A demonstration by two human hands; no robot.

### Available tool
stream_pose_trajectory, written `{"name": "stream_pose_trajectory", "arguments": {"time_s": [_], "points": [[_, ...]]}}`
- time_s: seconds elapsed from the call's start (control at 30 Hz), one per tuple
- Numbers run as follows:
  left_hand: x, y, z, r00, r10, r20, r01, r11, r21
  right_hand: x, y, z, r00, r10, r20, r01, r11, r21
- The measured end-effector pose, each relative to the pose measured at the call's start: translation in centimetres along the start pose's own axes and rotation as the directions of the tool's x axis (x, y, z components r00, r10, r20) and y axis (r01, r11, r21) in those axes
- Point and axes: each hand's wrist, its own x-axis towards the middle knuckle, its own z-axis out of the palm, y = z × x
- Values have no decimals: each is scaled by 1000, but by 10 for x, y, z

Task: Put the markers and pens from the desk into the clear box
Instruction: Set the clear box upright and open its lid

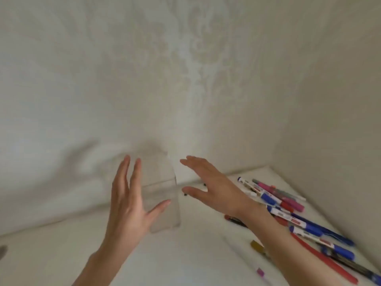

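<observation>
Neither grip holds anything: left hand (127, 203) and right hand (216, 188) flank the clear box (160, 182), open; markers and pens (296, 220) lie rightward, nearer the right hand.

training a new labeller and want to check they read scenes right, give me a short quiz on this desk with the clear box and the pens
1. True or false: the right hand holds a pen.
2. Relative to the clear plastic box, the heap of coloured markers and pens lies: A) inside it; B) on the white desk to its right; C) to its left.
3. Fill in: the box stands between the left hand and the right hand, and both hands are ____ (open or shut).
Key: 1 false; 2 B; 3 open.
</observation>
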Motion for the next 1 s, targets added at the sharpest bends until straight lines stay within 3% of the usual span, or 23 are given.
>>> {"name": "stream_pose_trajectory", "arguments": {"time_s": [0.13, 0.23, 0.3, 0.5, 0.77, 0.9, 1.0], "points": [[-8, -29, 20, 987, -159, -19, 153, 971, -182, 18, -1, 40, 990, -139, -20, 139, 990, -11], [-20, -46, 33, 947, -307, 91, 316, 853, -415, 19, 3, 62, 963, -145, -225, 150, 989, 7], [-25, -55, 39, 958, -258, 126, 287, 836, -468, 20, 5, 70, 938, -141, -316, 148, 989, -5], [-31, -62, 50, 970, -202, 133, 241, 797, -554, 16, -6, 85, 911, -44, -410, 99, 989, 113], [-19, -82, 56, 940, -53, 336, 271, 714, -645, 19, -8, 73, 889, -80, -451, 83, 996, -13], [-16, -90, 56, 918, -49, 393, 311, 703, -640, 24, -20, 72, 839, 26, -544, 110, 970, 217], [-16, -92, 57, 906, -56, 419, 343, 677, -651, 36, -33, 63, 755, 110, -646, 170, 919, 355]]}}
